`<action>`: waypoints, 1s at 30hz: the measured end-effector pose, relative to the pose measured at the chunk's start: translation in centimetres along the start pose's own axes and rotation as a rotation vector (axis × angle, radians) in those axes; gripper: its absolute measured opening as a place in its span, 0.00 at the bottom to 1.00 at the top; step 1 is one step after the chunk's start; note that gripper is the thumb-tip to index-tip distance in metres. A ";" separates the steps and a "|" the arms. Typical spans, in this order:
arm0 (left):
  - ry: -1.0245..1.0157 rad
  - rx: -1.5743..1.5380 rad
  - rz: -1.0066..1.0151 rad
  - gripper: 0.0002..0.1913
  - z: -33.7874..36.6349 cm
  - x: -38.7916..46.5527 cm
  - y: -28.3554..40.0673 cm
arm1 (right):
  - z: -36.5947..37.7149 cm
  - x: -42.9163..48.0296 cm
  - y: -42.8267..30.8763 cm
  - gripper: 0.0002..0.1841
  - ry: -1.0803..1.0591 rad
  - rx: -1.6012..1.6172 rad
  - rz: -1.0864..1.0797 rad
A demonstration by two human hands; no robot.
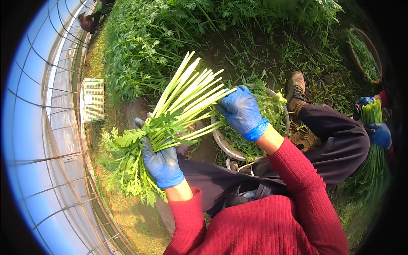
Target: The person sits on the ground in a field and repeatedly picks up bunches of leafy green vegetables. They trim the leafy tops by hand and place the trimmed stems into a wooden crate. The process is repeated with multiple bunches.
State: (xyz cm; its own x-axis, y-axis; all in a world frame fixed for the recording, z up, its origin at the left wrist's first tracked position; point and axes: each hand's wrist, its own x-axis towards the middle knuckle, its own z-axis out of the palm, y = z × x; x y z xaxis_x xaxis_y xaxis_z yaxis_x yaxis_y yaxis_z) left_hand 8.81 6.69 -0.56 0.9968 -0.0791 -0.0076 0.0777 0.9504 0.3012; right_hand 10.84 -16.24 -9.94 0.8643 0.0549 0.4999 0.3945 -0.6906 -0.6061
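Observation:
My left hand, in a blue glove, is closed around a bunch of leafy green stalks. Their lobed leaves hang over the left side of that hand, and the pale cut ends fan out up and to the right. With my right hand, also gloved in blue, I pinch one or more stalks near their ends at the right edge of the bunch. The fingertips there are partly hidden. Below the right hand stands a round basin with loose green leaves and trimmings in it.
Tall leafy plants grow ahead. A pale plastic crate stands by the greenhouse film wall. At right, a co-worker's gloved hands hold another green bunch, with a second basket beyond. Another person is far off.

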 end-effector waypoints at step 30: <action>0.085 -0.236 -0.074 0.26 0.0 0.6 0.8 | 5.9 -3.8 -2.0 0.36 -0.354 0.580 0.141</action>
State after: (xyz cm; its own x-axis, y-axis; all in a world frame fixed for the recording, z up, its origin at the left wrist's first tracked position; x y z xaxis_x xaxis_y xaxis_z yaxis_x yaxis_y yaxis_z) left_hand 9.49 7.35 -0.29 0.9854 -0.1349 -0.1041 0.1422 0.9876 0.0662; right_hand 8.63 -10.82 -14.32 0.9304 0.2930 0.2204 0.2891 -0.2165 -0.9325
